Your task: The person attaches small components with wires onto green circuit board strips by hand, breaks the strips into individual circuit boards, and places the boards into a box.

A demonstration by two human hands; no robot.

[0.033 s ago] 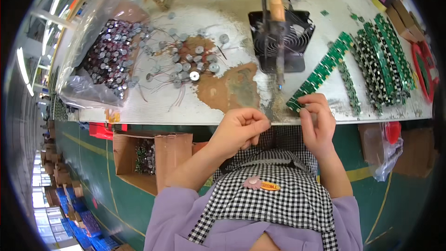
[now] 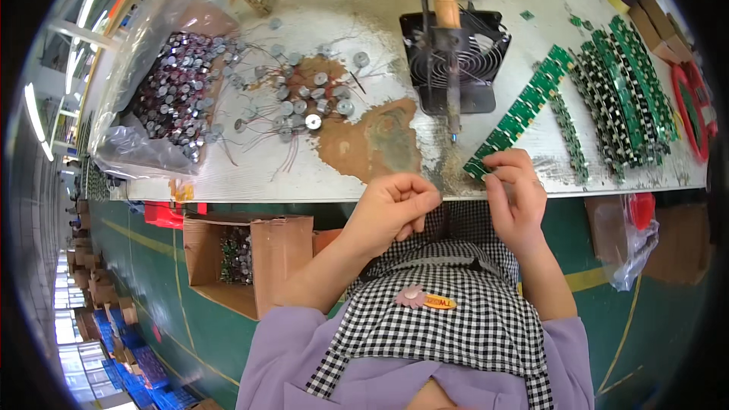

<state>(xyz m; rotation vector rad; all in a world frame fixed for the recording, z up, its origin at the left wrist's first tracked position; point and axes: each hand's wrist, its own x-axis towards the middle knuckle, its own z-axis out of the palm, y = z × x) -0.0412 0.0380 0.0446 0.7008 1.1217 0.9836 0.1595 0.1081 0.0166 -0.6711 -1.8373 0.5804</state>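
Note:
A long green strip of circuit boards [image 2: 524,110] lies slanted on the table. My right hand [image 2: 518,201] pinches its near end between thumb and fingers. My left hand [image 2: 396,209] is closed in a pinch at the table's front edge, left of the strip; whatever its fingertips hold is too small to make out. Between and beyond my hands, a soldering iron [image 2: 443,1] with a wooden handle points down, its tip just above the tabletop. Several small round metal motors [image 2: 313,121] with thin wires lie loose to the left.
Behind the iron stands a black fan [image 2: 463,57]. A plastic-lined box [image 2: 114,125] of motors sits at the left. Stacked board strips [image 2: 623,99] and a red ring-shaped holder [image 2: 695,118] are at the right. Below the table, an open carton [image 2: 281,266] stands on the floor.
The whole view has shifted slightly. Both hands and the board strip keep nearly the same places and grips.

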